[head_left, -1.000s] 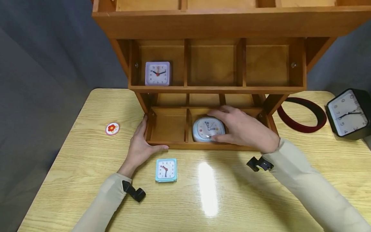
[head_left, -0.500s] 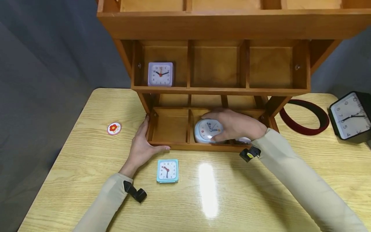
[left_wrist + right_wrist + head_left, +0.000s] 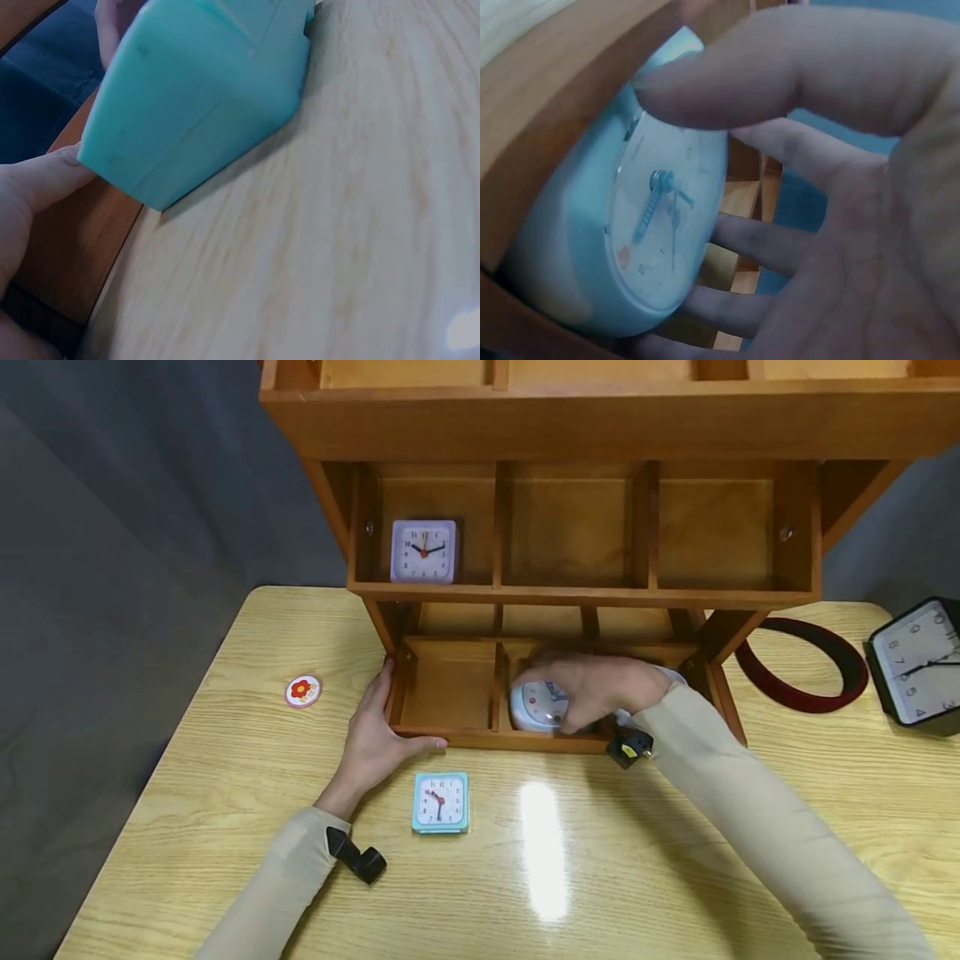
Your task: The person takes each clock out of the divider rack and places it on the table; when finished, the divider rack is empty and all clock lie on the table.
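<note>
In the head view, my right hand (image 3: 600, 687) spans a light-blue rounded alarm clock (image 3: 534, 704) lying face up in the lower drawer's middle compartment. The right wrist view shows the thumb over the near rim of this clock (image 3: 667, 217) and the fingers along its far side. My left hand (image 3: 381, 727) rests at the front left corner of the lower drawer (image 3: 450, 737), thumb along the front and fingers along the side. Near that thumb, a small turquoise square clock (image 3: 440, 802) lies on the table; its turquoise case (image 3: 202, 97) fills much of the left wrist view.
A lilac square clock (image 3: 423, 552) stands in the left compartment of the drawer above. Under my right wrist, another pale round-edged thing (image 3: 670, 674) is mostly hidden. A dark red ring (image 3: 798, 702) and black-framed clock (image 3: 922, 664) lie right; a flower badge (image 3: 303, 692) lies left.
My right hand has moved left and farther over the light-blue clock, covering more of its face. The left hand stays at the drawer corner. The whole view has shifted slightly.
</note>
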A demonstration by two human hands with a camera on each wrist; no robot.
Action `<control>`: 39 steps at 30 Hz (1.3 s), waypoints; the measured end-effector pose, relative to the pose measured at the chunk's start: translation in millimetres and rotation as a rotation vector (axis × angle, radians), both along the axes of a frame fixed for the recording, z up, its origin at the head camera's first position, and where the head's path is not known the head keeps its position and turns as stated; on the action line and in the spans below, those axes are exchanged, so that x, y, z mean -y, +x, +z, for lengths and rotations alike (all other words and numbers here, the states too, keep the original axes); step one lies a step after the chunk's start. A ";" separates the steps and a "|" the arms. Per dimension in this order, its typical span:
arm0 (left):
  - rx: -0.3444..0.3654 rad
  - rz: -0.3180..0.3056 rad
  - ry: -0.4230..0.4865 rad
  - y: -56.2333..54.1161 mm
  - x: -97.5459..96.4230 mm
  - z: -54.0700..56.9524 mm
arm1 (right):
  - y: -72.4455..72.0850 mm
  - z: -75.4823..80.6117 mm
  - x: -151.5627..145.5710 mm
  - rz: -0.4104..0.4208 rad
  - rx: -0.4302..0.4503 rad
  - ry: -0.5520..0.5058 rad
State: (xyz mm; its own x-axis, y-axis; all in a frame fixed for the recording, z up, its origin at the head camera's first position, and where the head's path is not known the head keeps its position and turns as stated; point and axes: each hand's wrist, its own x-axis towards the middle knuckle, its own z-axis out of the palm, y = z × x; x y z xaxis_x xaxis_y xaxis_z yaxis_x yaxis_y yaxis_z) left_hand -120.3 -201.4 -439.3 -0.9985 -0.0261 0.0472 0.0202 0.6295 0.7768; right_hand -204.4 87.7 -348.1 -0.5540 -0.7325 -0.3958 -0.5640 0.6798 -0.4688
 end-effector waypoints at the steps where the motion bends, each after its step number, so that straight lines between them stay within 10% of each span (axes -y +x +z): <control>1: 0.000 0.002 0.001 0.0 0.0 0.3 | -0.5 -0.2 0.3 -0.016 0.025 0.015; 22: -0.018 0.002 0.015 1.7 -0.1 0.7 | -13.2 -10.4 -1.2 -0.178 0.352 0.000; 39: -0.015 0.002 0.012 1.0 0.3 0.3 | -11.4 -23.2 -1.5 -0.002 -0.041 -0.049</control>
